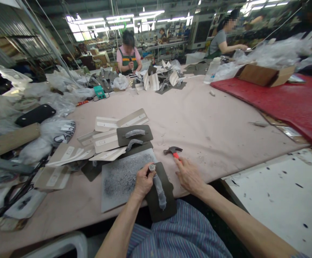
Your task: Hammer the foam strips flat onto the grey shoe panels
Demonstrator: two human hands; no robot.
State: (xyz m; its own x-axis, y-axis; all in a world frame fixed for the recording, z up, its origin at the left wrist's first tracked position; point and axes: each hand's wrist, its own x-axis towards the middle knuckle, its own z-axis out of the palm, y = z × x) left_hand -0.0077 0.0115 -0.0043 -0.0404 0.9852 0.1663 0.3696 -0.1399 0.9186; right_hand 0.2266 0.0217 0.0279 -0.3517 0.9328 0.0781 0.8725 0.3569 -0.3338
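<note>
My left hand (143,183) is closed around a short metal punch (152,167), held upright on a dark leather piece (164,204) that has a grey wrapped handle (160,191) on it. The piece lies partly on a scuffed grey cutting pad (121,179) at the table's near edge. My right hand (189,175) lies over the red handle of a small hammer (173,151), whose steel head rests on the pink table (212,122). Its fingers reach along the handle, and I cannot make out whether they grip it.
A stack of similar dark and cream pieces (118,138) lies just beyond the pad. Plastic bags and parts (38,118) crowd the left. A red mat (284,104) and cardboard box (266,75) sit at right, a spotted white board (282,193) near right. Other people work at the far end.
</note>
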